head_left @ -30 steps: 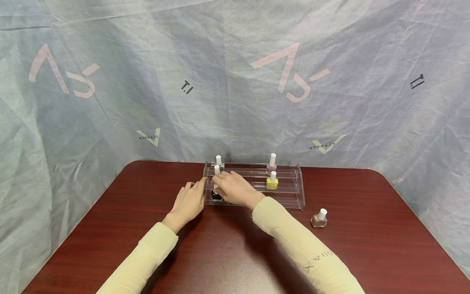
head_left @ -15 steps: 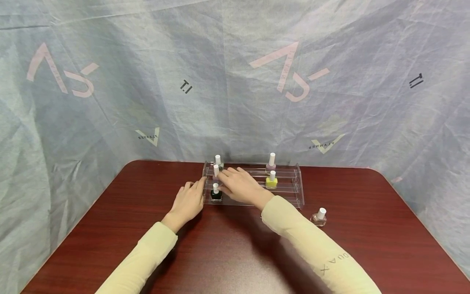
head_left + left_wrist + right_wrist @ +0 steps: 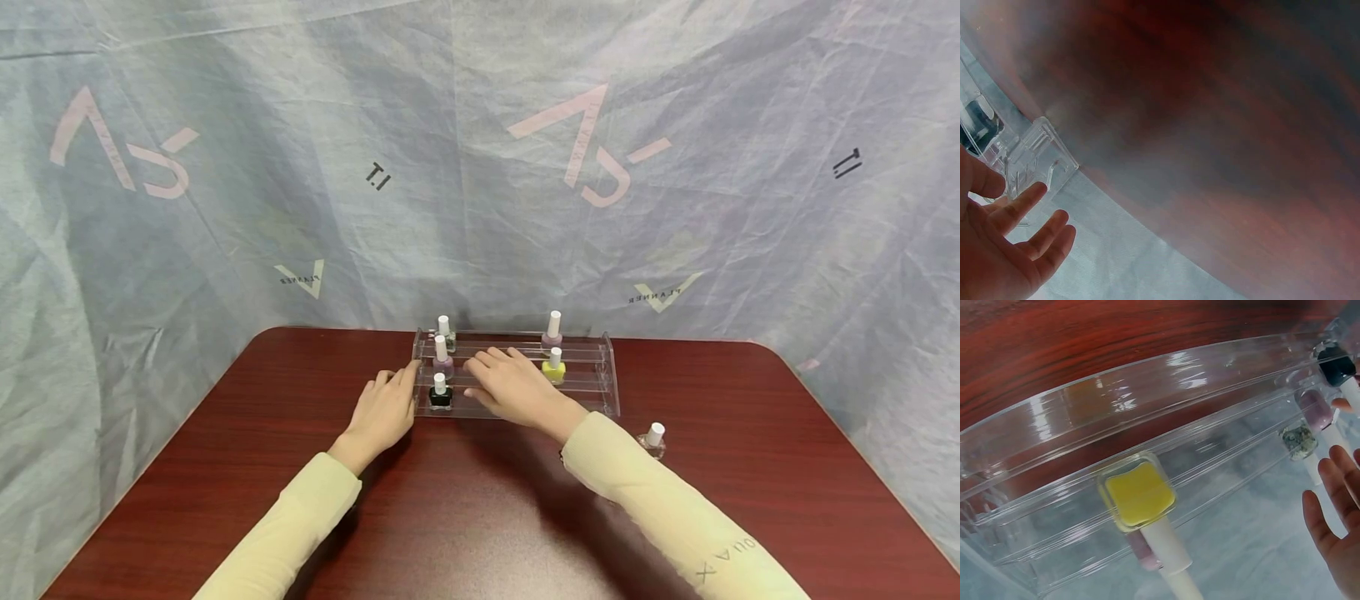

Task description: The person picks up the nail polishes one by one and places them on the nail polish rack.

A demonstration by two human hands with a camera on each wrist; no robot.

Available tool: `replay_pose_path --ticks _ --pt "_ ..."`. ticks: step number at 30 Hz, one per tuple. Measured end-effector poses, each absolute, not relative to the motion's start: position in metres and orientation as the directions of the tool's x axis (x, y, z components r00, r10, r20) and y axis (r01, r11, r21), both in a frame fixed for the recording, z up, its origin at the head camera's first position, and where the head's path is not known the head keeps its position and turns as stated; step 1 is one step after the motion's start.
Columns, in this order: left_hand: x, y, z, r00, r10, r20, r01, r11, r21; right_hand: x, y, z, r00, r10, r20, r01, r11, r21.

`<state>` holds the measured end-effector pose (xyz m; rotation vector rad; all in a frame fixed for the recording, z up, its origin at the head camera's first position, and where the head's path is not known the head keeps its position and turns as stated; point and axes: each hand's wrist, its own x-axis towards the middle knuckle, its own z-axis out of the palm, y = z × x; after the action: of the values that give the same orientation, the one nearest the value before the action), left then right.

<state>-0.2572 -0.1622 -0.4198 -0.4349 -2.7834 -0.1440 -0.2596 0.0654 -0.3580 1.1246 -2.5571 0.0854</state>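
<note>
A clear tiered rack (image 3: pixel 517 407) stands near the table's far edge. My left hand (image 3: pixel 381 412) rests its fingers against the rack's left end panel (image 3: pixel 1044 156), the fingers loosely extended. Over the rack's middle is my right hand (image 3: pixel 522 388), its fingers (image 3: pixel 1335 481) spread and holding nothing. Just left of it, a dark nail polish bottle (image 3: pixel 440 395) stands in the front tier, a mauve nail polish bottle (image 3: pixel 443 365) behind it and a glittery nail polish bottle (image 3: pixel 446 336) at the back. All have white caps.
Right on the rack are a yellow nail polish bottle (image 3: pixel 553 371) and, behind it, a pale purple nail polish bottle (image 3: pixel 552 339). A brownish nail polish bottle (image 3: pixel 652 443) stands on the table (image 3: pixel 450 517), partly hidden by my right sleeve. A grey cloth (image 3: pixel 465 208) hangs behind.
My right hand has drawn away to the right from the left-hand bottles, uncovering the mauve and dark ones. The right sleeve now partly covers the brownish bottle. My left hand stays put.
</note>
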Motion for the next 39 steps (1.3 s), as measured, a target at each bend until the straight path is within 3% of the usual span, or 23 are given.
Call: replay_pose_path --ticks 9,23,39 --pt "-0.257 -0.163 -0.42 -0.897 0.286 0.338 0.324 0.944 0.06 -0.25 0.086 -0.365 -0.573 -0.721 0.39 -0.736 0.662 0.142" --pt "-0.256 -0.162 -0.418 -0.893 0.291 0.343 0.329 0.942 0.059 -0.236 0.119 -0.37 -0.557 -0.713 0.427 -0.705 0.677 0.211" --pt "-0.257 -0.162 -0.419 -0.891 0.29 0.35 0.33 0.942 0.059 -0.222 0.157 -0.378 -0.632 -0.65 0.423 -0.655 0.739 0.157"
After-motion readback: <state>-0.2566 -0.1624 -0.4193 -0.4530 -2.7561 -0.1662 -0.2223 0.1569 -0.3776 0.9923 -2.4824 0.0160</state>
